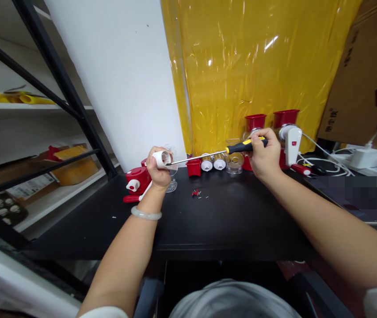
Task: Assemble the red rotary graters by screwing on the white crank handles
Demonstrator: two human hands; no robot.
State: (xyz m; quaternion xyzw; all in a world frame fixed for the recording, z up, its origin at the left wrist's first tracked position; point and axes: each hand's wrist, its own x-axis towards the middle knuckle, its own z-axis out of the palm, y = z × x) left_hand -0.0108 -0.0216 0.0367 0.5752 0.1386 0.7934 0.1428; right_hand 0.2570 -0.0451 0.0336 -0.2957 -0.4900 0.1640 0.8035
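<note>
My left hand (158, 173) is closed around a white cylindrical plastic part (161, 159), whose hollow end faces right. A screwdriver (241, 146) with a black and yellow handle lies in the closed fingers of my right hand (266, 154). Its long shaft runs left across the desk, and the tip reaches into the mouth of the white part. Exactly what the tip touches inside is too small to tell. Below the shaft, small screws (199, 197) and tiny red pieces (195, 192) lie on the black desk (221, 225).
Red grater housings (138, 179) stand at the left, near a clear plastic part (172, 183). Behind are a red cup (193, 168), grater drums (219, 162) and a clear ring part (234, 163). A white-handled red machine (292, 141) and cables (330, 163) are at right.
</note>
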